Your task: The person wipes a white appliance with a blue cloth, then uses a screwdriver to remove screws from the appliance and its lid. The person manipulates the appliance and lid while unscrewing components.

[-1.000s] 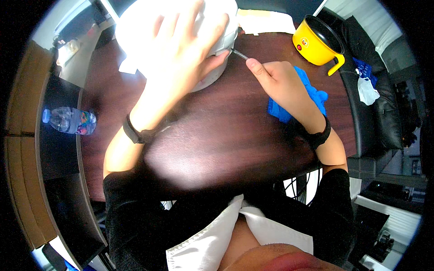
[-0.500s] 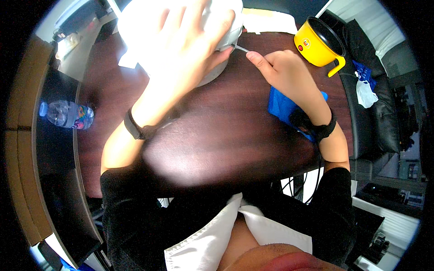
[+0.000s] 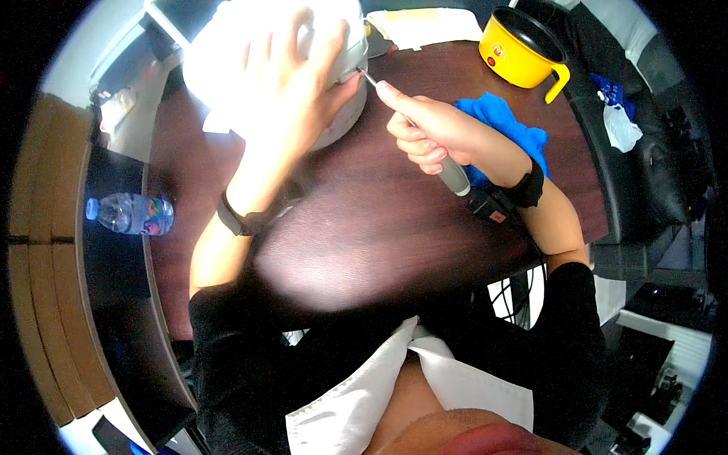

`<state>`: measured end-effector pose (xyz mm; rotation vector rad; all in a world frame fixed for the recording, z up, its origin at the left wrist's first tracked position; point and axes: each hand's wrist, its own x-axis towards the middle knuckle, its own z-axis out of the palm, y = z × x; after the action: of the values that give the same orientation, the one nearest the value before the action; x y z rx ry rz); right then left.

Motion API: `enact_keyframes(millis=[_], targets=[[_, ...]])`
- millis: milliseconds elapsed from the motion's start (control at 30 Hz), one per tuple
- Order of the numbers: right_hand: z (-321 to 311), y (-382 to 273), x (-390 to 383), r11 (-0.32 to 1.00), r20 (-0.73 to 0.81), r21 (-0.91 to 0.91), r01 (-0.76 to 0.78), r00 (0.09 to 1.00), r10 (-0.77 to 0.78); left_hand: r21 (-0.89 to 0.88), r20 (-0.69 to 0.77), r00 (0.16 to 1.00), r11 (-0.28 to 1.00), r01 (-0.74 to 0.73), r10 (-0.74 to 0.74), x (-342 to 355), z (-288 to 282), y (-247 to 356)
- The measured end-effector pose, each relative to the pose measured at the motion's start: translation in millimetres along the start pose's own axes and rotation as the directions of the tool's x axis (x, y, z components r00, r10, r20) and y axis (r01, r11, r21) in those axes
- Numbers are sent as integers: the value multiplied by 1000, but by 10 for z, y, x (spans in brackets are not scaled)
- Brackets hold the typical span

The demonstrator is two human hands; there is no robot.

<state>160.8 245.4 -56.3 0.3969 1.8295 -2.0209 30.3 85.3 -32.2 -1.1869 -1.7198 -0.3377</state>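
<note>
A white, rounded appliance (image 3: 350, 54) stands at the far left of the dark wooden table, its upper part washed out by glare. My left hand (image 3: 292, 87) lies over it with fingers spread across the top and the thumb at its right side, steadying it. In my right hand (image 3: 425, 129) is a screwdriver (image 3: 455, 178) with a grey handle, fingers wrapped around it. Its thin metal shaft points up and left, and the tip reaches the appliance's side close to my left thumb. Whether the tip sits in a screw is too small to tell.
Beyond my right hand stands a yellow pot (image 3: 516, 64) with a handle. A blue cloth (image 3: 508, 125) lies by my right forearm, near a small black device (image 3: 485, 205). White sheets (image 3: 428, 26) lie at the far edge, and a plastic bottle (image 3: 135, 214) is at the left.
My right hand has shifted left and slightly down, turning so that the screwdriver's grey handle now shows. The view has shifted, and more of the blue cloth is visible.
</note>
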Motion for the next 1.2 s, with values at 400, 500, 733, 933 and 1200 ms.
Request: enact_keyframes(millis=[400,500,733,933,1200], targets=[[-128,108,84,868,-306,-481,125,904,-300,-28,-9,999,998,-51,50,13,15,-43],[-153,92,75,482,-346,-874,60,619,-705,-48,-3,998,997,-63,63,13,22,-59],[-181,-104,-82,5,-87,-983,-183,447,-890,-65,-14,996,994,-87,87,38,-4,-115],[-122,-231,-33,-157,52,-968,-195,455,-889,-141,-18,998,988,-69,68,-21,34,-195],[-67,-292,-50,151,-155,-986,-69,714,-682,-158,-19,998,985,-68,66,-23,52,-194]])
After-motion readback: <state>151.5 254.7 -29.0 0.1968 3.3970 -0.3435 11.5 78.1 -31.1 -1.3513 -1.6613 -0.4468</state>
